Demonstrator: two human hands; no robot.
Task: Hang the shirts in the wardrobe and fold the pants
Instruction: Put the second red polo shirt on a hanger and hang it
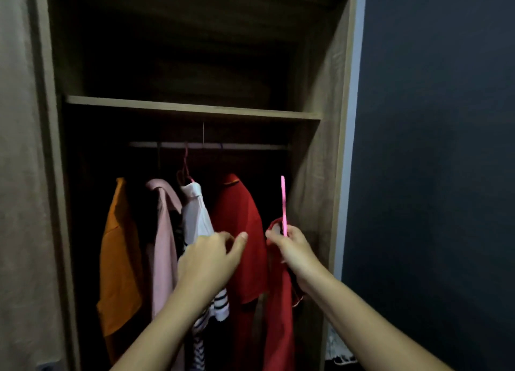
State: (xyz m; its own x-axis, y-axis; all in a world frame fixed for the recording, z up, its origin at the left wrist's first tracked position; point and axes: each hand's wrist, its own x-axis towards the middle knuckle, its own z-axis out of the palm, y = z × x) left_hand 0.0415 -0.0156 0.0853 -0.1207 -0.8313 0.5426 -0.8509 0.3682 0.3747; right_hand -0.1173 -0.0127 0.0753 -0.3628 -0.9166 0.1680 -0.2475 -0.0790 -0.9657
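Several shirts hang on the rail [250,146] inside the open wardrobe: an orange shirt [119,259], a pale pink shirt [164,245], a white shirt [196,217] on a pink hanger, and a red shirt [239,231]. My right hand [289,245] grips a pink hanger [283,203] carrying another red garment [278,315], held upright below the rail at the right. My left hand [214,256] reaches between the white and red shirts, fingers curled at the red shirt's edge; whether it pinches cloth is unclear.
A wooden shelf [195,108] spans the wardrobe just above the rail. The wardrobe's right side panel [315,203] stands close to my right hand. A dark wall [432,175] lies to the right. A striped garment [203,329] hangs low under my left arm.
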